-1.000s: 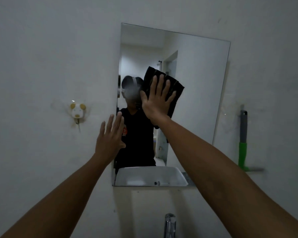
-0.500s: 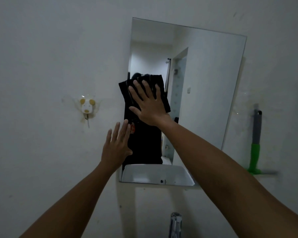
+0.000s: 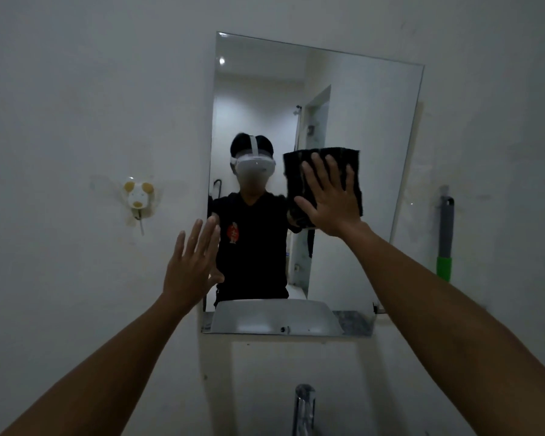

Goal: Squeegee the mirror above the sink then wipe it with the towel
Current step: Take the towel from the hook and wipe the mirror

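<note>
A frameless rectangular mirror (image 3: 365,127) hangs on the white wall above the sink. My right hand (image 3: 331,196) presses a folded black towel (image 3: 354,165) flat against the glass near the mirror's middle, fingers spread over the cloth. My left hand (image 3: 192,265) is flat with fingers apart at the mirror's lower left edge, holding nothing. A squeegee with a grey and green handle (image 3: 445,234) hangs on the wall to the right of the mirror, apart from both hands.
A small animal-shaped wall hook (image 3: 138,196) sticks to the wall left of the mirror. A chrome tap (image 3: 303,407) rises at the bottom centre. The mirror reflects the white basin and a person in a black shirt.
My right hand has slid the towel across the glass from the left part of the mirror to its middle right. My left hand has stayed at the lower left edge.
</note>
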